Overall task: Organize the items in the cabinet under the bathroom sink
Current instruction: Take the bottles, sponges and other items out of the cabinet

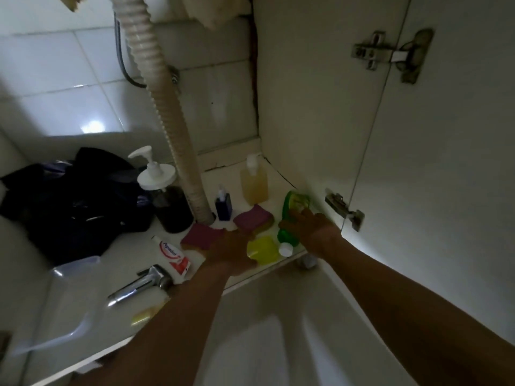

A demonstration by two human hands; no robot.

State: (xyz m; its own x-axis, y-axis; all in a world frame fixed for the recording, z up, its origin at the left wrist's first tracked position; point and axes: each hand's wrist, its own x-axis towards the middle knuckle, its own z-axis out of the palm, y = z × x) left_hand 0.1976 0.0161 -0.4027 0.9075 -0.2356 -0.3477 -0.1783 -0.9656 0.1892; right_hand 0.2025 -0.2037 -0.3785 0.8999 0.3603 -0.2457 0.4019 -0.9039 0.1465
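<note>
My right hand (312, 229) grips a green bottle (292, 207) that lies tilted against the cabinet's right wall, its white cap (285, 249) pointing at me. My left hand (231, 252) lies palm down at the front of the cabinet floor (278, 174). Its thumb side holds a soft yellow pack (264, 250) next to the green bottle. Two pink sponges (253, 217) (199, 236) lie just beyond its fingers. Behind them stand a small blue pump bottle (223, 206) and a pale amber soap bottle (254, 183).
A ribbed drain hose (170, 112) drops to the floor at the centre. Left of it stand a dark pump bottle (167, 201) and a black bag (69, 201). A toothpaste tube (172, 254), a chrome sprayer head (142, 284) and a clear plastic tub (67, 296) lie in front.
</note>
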